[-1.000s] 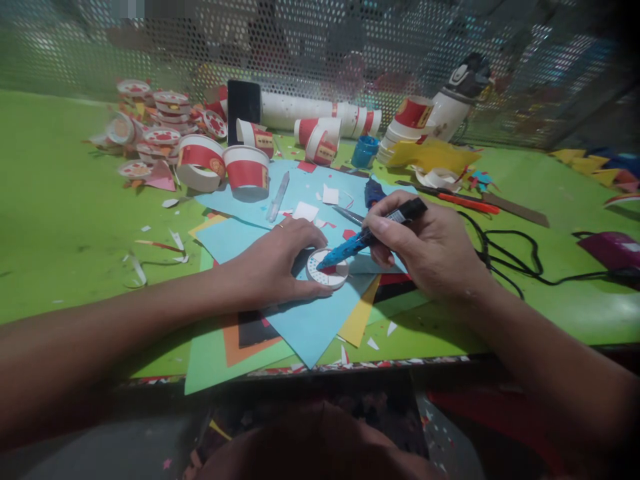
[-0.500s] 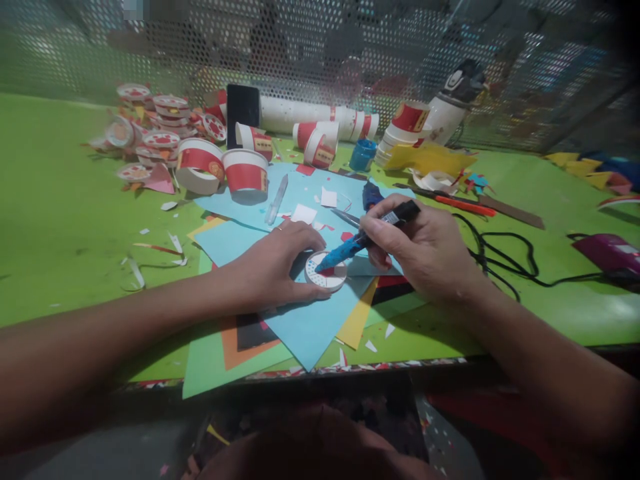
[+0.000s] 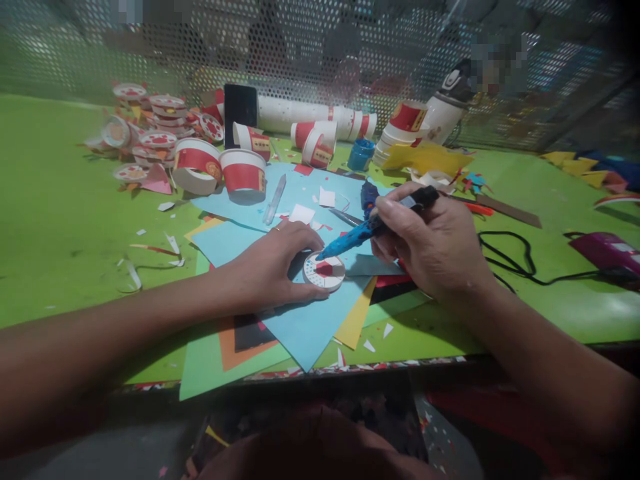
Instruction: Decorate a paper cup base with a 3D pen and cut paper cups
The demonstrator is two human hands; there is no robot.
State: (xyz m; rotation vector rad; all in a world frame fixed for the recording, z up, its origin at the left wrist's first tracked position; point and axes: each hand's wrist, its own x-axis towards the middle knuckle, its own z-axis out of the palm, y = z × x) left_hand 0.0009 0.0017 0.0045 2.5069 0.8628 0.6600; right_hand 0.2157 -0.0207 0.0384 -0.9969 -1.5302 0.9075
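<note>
My work surface is a green table (image 3: pixel 65 220). Relative to the blue jar (image 3: pixel 361 157), I have layered coloured paper sheets (image 3: pixel 306 337) on the near side, red-and-white discs (image 3: pixel 159 141) piled farther left, and a brown strip (image 3: pixel 511 211) and purple object (image 3: pixel 606 256) at right, nearer me.

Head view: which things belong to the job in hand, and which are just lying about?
In the job:
- white disc, held by the left hand
- blue pen, in the right hand, tip at the disc
- blue paper underneath

Apparently just lying about:
- phone
- bottle
- red-and-white cup
- paper scrap
</note>
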